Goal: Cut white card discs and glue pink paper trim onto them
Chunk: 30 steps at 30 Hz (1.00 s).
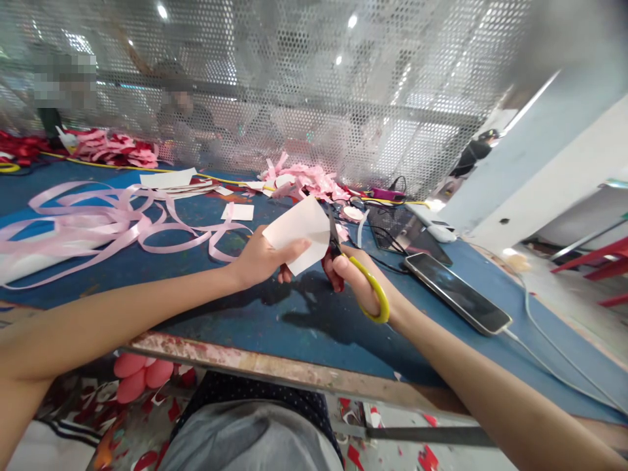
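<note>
Paper (300, 230), a white piece, is held above the blue table (255, 314), pinched in the left hand (260, 258) with the thumb on top and the fingers curled beneath. Scissors (350, 265) meet its right edge; their dark blades point up along the paper and their yellow handle loops around the right hand (360, 281), whose fingers are clenched through the grips (whether the blades are parted is hard to tell).

Both forearms reach in over the table's worn near edge. Pink ribbon (98, 226) lies in long loose loops on the left of the table, well apart from the hands. More white sheets (169, 180) and a small white card (239, 211) lie beyond it. A heap of pink scraps (307, 183) sits behind the paper, near a perforated metal screen (314, 85). To the right a phone (456, 291) lies flat with a white cable (544, 333) plugged into it. Another person sits beyond the screen, blurred.
</note>
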Tool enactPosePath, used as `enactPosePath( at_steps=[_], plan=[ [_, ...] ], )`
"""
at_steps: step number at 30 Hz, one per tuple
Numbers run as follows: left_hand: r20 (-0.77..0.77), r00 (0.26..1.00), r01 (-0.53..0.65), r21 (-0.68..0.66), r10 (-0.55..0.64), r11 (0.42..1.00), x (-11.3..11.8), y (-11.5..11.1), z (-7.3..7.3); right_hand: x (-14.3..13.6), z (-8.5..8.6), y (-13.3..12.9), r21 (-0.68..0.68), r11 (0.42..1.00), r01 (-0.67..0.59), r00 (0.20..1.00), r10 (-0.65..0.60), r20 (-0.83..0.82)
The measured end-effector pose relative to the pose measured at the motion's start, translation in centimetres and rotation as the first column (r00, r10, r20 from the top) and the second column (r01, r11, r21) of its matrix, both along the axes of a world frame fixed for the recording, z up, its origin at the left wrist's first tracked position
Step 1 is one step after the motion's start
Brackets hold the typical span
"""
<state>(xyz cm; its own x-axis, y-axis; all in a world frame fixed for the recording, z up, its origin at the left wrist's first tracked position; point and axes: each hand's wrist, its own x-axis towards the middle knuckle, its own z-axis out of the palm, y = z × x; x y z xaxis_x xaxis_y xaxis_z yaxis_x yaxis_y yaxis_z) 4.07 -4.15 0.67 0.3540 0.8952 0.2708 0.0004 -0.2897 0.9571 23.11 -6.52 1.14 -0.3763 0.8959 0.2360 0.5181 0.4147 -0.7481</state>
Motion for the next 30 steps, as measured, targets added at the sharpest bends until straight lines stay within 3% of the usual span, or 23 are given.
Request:
enactPosePath(
  at_steps=[4, 15, 30],
  plan=[
    [0.009, 1.0, 0.006, 0.005, -0.006, 1.0, 0.1, 0.0, 0.0, 0.0, -0.1, 0.1, -0.056, 0.998, -0.032, 0.998, 0.029, -0.052],
    [-0.024, 1.0, 0.02, -0.02, -0.02, 1.0, 0.2, -0.4, -0.2, -0.5, 0.3, -0.4, 0.064, 0.989, 0.136, 0.982, -0.144, 0.126],
    [-0.073, 0.997, 0.023, -0.026, -0.025, 0.999, -0.1, 0.1, 0.1, -0.4, 0.9, -0.4, 0.18, 0.962, 0.205, 0.928, -0.25, 0.277]
  ],
)
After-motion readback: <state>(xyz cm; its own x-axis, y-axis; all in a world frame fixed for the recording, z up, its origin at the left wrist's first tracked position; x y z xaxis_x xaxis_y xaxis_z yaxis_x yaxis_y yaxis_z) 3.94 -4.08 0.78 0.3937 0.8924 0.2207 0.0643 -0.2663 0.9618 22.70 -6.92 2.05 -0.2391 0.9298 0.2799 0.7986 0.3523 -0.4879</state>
